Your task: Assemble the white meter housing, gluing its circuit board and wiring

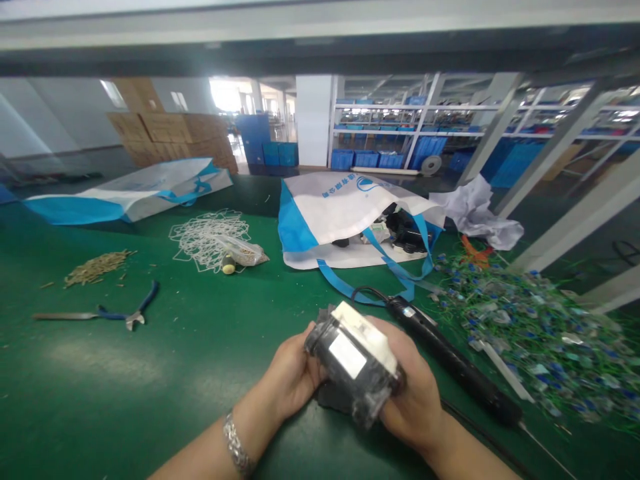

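At the near side of the green desk (200, 360), slightly right of centre, I hold a black-and-cream device (350, 363) tilted above the surface. My left hand (293, 373) is curled against its left side and my right hand (413, 390) wraps its right side, so that both hands close on it from opposite sides. A pale label (347, 356) marks its black face; the cream part (364, 330) lies along the farther right edge. A dark piece (334, 398) shows beneath it; I cannot tell whether the two are joined. A silvery bracelet (235, 443) circles my left wrist.

Just right of my right hand, a black rod-shaped tool (453, 357) lies slantwise, its thin shaft pointing near and right. Beyond it on the right spreads a heap of green wires (545, 333) with blue and clear pieces. On the left lie blue-handled pliers (131, 315) and, farther, a pile of small brass-coloured pieces (97, 269). Farther still, right of that pile, a clear bag (245, 252) rests against a tangle of white wire (207, 237).

Beyond my hands, an open white-and-blue bag (350, 213) lies with dark parts (407, 233) inside.
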Demonstrator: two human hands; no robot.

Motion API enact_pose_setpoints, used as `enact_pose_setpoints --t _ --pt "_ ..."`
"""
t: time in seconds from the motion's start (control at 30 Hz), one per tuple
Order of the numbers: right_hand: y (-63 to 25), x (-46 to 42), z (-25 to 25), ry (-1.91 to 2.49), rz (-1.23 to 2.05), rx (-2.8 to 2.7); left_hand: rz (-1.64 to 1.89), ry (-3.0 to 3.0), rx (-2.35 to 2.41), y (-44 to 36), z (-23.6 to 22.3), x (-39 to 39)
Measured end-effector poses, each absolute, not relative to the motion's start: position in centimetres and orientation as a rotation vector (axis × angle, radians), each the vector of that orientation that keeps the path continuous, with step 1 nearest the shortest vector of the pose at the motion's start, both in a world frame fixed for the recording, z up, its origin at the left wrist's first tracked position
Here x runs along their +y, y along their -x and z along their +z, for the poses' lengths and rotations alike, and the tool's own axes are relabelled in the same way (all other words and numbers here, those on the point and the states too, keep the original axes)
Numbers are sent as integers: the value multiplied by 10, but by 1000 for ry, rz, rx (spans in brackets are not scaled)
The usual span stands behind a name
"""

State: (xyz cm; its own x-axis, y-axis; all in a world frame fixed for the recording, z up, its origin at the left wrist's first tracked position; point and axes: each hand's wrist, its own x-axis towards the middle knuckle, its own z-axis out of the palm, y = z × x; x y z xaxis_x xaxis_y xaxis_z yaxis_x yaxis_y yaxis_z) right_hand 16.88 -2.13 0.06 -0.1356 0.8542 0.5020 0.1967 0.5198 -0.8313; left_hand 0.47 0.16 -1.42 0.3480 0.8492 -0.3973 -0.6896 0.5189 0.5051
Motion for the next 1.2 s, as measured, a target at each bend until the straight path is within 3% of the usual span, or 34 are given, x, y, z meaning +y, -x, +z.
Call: enact_pose_setpoints --t 0.13,0.27,0.63,0.9,1.0,1.2 --pt "-170 -22 0 704 278 -2099 1015 -214 671 -7 -15 2" --pt "-171 -21 2 745 221 -1984 1016 -205 699 -8 -15 3" --pt "-162 -21 -5 955 614 -1756 1056 -190 754 -7 -16 3" --pt "-152 -6 -7 1065 1273 -838 971 -254 753 -5 -3 2" --pt "-154 0 -2 985 1465 -648 1086 -243 816 0 4 6" --pt "-155 2 -1 988 1496 -610 1556 -167 946 59 43 38"
